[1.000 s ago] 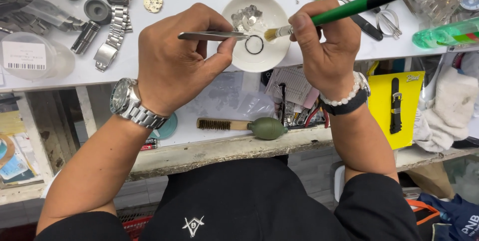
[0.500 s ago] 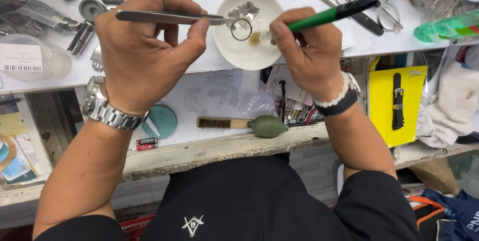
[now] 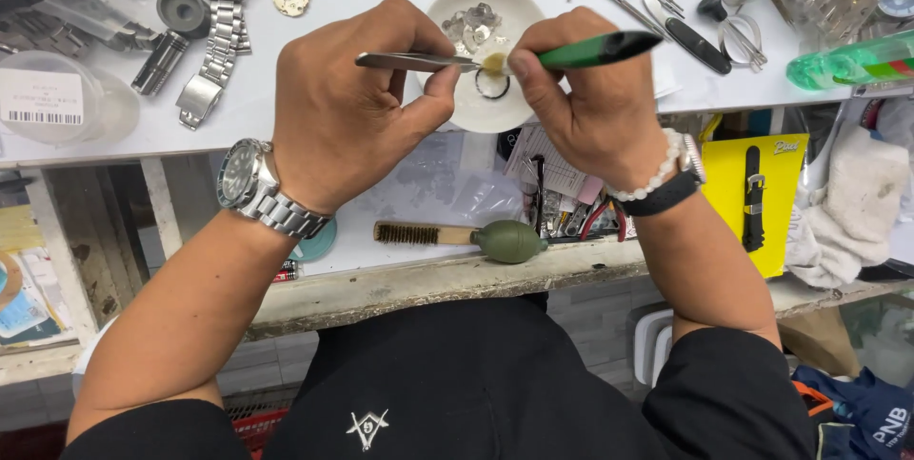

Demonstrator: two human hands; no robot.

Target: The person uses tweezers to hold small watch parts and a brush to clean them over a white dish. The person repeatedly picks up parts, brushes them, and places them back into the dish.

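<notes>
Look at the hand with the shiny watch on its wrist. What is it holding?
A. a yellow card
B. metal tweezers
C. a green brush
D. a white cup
B: the left hand pinches thin metal tweezers over the white dish; the right hand has the green brush.

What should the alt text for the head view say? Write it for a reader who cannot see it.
Over a white dish of small watch parts, the left hand holds metal tweezers while the right hand holds a green-handled brush, their tips meeting above a dark ring. Watch cases, bracelets and tools lie on the white bench.
</notes>
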